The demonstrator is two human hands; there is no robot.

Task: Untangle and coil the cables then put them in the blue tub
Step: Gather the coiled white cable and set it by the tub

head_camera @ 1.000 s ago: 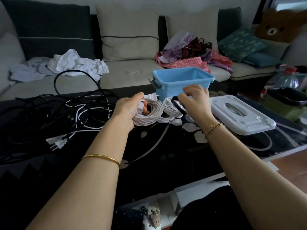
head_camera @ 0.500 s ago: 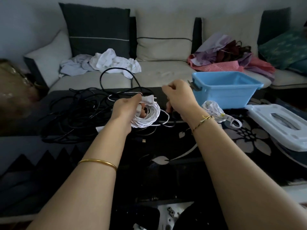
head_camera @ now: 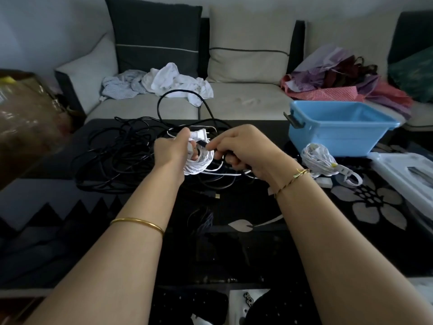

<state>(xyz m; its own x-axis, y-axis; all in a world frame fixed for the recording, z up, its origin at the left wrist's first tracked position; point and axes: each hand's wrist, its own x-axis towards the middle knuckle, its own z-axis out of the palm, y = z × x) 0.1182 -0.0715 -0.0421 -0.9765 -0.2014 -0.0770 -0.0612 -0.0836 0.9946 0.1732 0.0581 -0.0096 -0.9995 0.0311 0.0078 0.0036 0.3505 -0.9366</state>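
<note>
Over the dark flowered tabletop, before a grey sofa, the left grip holds a white cable coil; the right grip pinches a black cable.

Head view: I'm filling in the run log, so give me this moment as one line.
left hand: holds white cable coil | right hand: pinches dark cable | second white coil: lies beside blue tub

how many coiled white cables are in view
2. The first coil is gripped in the left hand; the second coil lies on the table in front of the blue tub, whose floor is partly hidden.
</note>
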